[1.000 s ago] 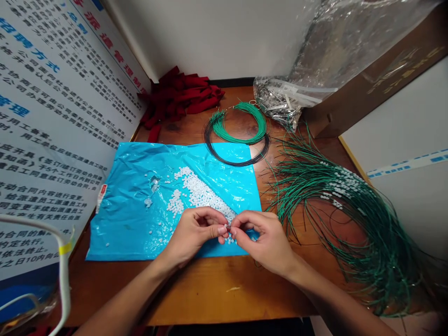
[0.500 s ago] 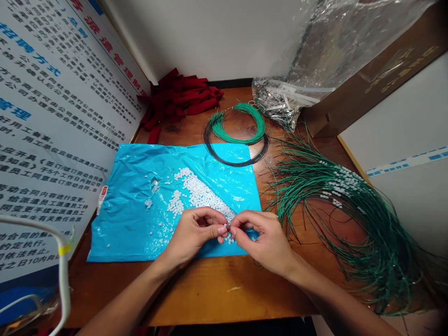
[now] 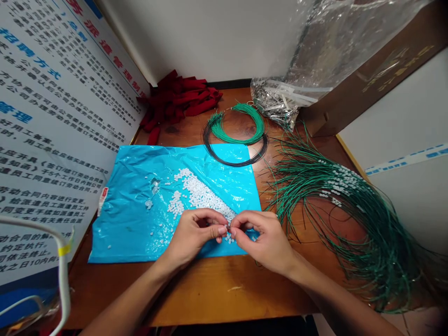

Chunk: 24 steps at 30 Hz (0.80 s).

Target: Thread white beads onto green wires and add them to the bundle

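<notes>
My left hand [image 3: 192, 235] and my right hand [image 3: 264, 238] meet fingertip to fingertip over the front right part of a blue plastic bag [image 3: 126, 205]. Both are closed in a pinch. What sits between the fingertips is too small to make out, though a tiny pale bit shows there. Many small white pieces [image 3: 203, 193] lie loose on the bag, just behind and under my hands. To the right of my right hand spreads a large bundle of green wires [image 3: 297, 182] with white pieces on them.
Coiled green wires [image 3: 257, 126] and dark wires [image 3: 231, 163] lie behind the bag. Red strips [image 3: 182, 98] are piled at the back left. A clear bag of metal parts [image 3: 276, 100] stands by a brown box [image 3: 336, 107]. A white cable [image 3: 64, 280] rises at the left.
Both hands stay nearly in place, with fingertips still together. The view has shifted very slightly.
</notes>
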Each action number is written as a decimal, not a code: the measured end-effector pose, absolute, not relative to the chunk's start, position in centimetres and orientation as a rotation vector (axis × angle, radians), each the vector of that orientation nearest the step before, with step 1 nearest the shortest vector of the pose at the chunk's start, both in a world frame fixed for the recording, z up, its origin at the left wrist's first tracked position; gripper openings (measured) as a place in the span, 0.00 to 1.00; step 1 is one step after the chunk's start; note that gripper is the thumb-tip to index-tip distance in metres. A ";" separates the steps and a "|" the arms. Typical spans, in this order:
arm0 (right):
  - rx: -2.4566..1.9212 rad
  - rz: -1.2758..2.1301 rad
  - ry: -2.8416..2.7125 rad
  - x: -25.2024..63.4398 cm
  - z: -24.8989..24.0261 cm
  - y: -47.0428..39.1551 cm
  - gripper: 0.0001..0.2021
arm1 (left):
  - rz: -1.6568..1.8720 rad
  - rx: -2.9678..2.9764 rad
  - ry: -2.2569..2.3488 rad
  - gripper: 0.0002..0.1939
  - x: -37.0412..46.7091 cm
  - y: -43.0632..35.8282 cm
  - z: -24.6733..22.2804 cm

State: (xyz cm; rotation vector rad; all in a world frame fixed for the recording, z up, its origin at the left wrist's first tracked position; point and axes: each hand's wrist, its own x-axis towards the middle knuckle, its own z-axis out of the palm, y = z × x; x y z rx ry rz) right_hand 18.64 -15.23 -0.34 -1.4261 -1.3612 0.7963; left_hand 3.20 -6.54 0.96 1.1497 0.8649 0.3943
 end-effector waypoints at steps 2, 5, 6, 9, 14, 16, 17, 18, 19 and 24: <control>-1.426 0.797 -1.367 18.7 -0.3 -15.2 0.05 | 0.394 1.159 0.862 0.07 3.2 -6.5 0.9; -1.426 0.794 -1.370 18.7 -0.2 -15.2 0.05 | 0.389 1.162 0.861 0.07 3.1 -6.5 0.9; -1.426 0.794 -1.371 18.7 -0.2 -15.2 0.05 | 0.389 1.164 0.862 0.07 3.1 -6.5 0.9; -1.431 0.791 -1.372 18.7 -0.1 -15.2 0.05 | 0.390 1.174 0.862 0.07 3.1 -6.5 0.8; -1.442 0.788 -1.367 18.7 0.1 -15.2 0.05 | 0.402 1.205 0.852 0.05 3.2 -6.5 1.0; -1.443 0.795 -1.366 18.7 0.1 -15.2 0.05 | 0.406 1.217 0.847 0.05 3.2 -6.5 1.1; -1.442 0.799 -1.368 18.8 0.0 -15.2 0.06 | 0.409 1.224 0.845 0.04 3.2 -6.5 1.1; -1.443 0.804 -1.370 18.8 0.0 -15.1 0.06 | 0.412 1.229 0.843 0.04 3.2 -6.5 1.2; -1.445 0.809 -1.371 18.8 0.0 -15.1 0.06 | 0.417 1.235 0.843 0.04 3.2 -6.5 1.2; -1.479 0.821 -1.353 18.7 -0.1 -15.0 0.05 | 0.421 1.251 0.851 0.03 3.2 -6.6 1.2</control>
